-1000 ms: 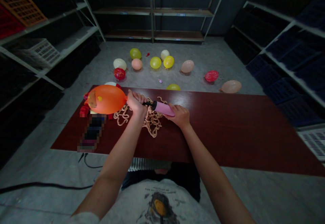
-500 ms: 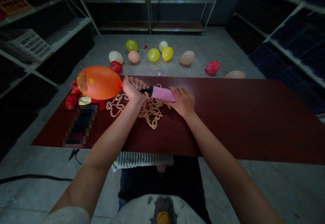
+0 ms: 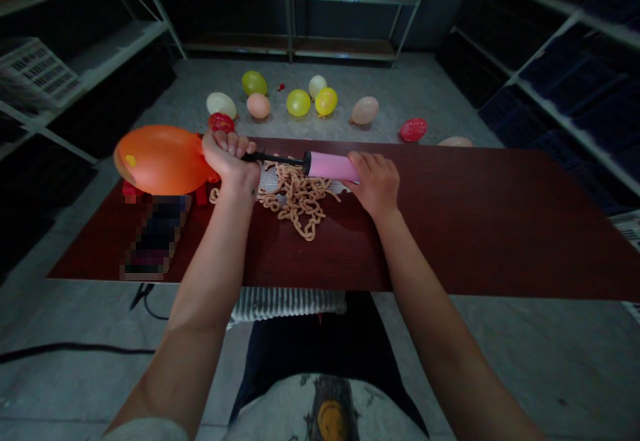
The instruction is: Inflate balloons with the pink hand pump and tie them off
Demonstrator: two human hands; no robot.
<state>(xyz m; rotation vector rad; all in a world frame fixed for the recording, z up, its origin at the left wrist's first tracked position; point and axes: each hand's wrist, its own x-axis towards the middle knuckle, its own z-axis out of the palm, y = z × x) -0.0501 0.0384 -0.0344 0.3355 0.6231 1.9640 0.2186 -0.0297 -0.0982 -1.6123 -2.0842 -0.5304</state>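
Note:
My left hand (image 3: 227, 151) is closed around the black end of a balloon pump, where the neck of a large orange balloon (image 3: 163, 159) meets it. The balloon is inflated and stretches out to the left, over the table's far left corner. Closed on the pump's pink barrel (image 3: 331, 165) is my right hand (image 3: 376, 181). Between the hands the thin black rod (image 3: 283, 159) is drawn out of the barrel. Beneath the pump lies a tangled heap of beige knotted cord (image 3: 300, 204), partly over a whitish striped piece.
A dark red-brown table (image 3: 475, 221) spans the view. A blurred dark phone-like object (image 3: 157, 237) lies at its left, near red items (image 3: 201, 193). Several balloons (image 3: 299, 103) rest on the floor beyond. Metal shelves (image 3: 345, 47) stand behind and at both sides.
My hands have drawn apart, mostly the left one moving leftward. The pump's black rod now shows at length between them. The orange balloon has shifted left with my left hand.

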